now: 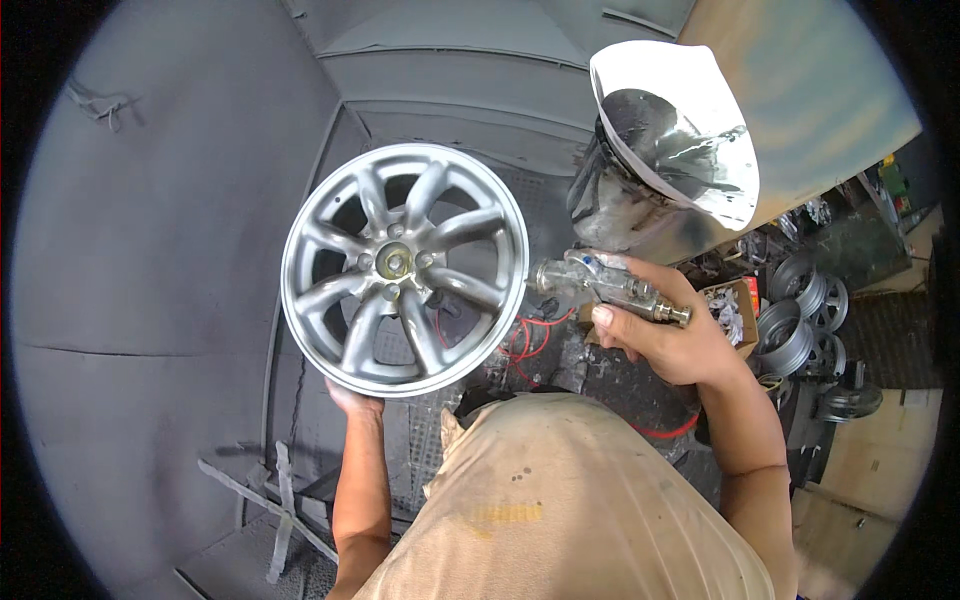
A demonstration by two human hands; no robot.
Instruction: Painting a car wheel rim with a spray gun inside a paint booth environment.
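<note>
A silver multi-spoke alloy wheel (468, 228) hangs in front of me, its face turned up toward the view. My left hand (356, 400) supports it at its lower edge; the fingers are hidden behind the rim. In my right hand (672, 325) is a metal spray gun (600, 280), its nozzle end close to the wheel's right edge. My fingers are wrapped round the gun, partly out of sight. Just beyond the gun stands a dark-stained cup with a white flared collar (725, 95), splashed inside with dark liquid; whether it joins the gun cannot be made out.
Grey coated walls (170, 300) enclose the left side and back. A cross-shaped stand (283, 510) stands low at left. A red hose (520, 345) coils on the floor beneath the gun. At right are several more wheels (785, 338) and a cardboard box (749, 312) with crumpled white material.
</note>
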